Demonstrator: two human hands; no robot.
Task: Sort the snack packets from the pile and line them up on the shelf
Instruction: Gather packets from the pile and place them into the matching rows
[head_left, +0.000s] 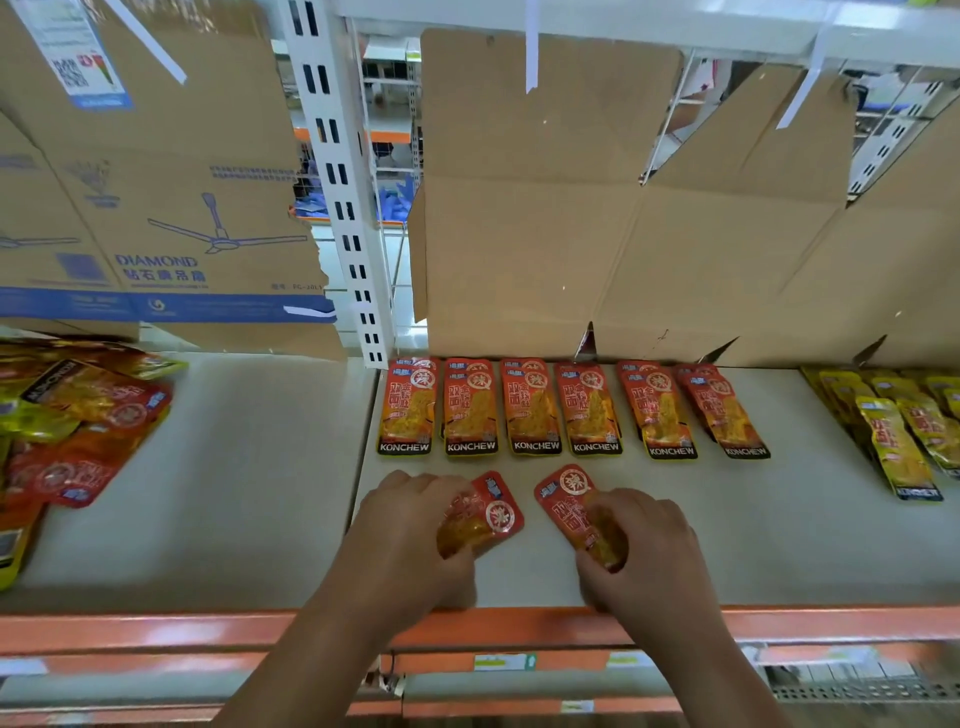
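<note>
Holding one red packet per hand, both at 6 o'clock on the shelf (249, 467), near its orange front edge (156, 631). Left hand (410, 525) grasps the left packet (493, 512): fingers curled over its lower half, thumb at the near edge, printed end pointing to about 1 o'clock. Right hand (644, 545) grasps the right packet (566, 499) the same way, printed end pointing to about 11 o'clock. The two packets are just beside each other, not touching. Cannot tell if they rest on the shelf surface or sit slightly above it. At 12 o'clock from the hands, against the cardboard backing (571, 234), is the row of red packets (535, 410): six spots side by side, KONCHEW print at the near end, and more than one packet overlapped in several spots. The first four lie straight; the two at the 2 o'clock end are tilted. The row is apart from both held packets. Yellow packets (893, 431) are lined up at 3 o'clock, well apart from the hands. The unsorted pile (72, 426), red and yellow mixed, is at 9 o'clock on the next shelf bay. A ceiling fan box (156, 208) sits behind the pile at 10 o'clock, and the white slotted upright (337, 182) stands between the two bays at 11 o'clock. Price tags (501, 662) are on the rail below the edge.
</note>
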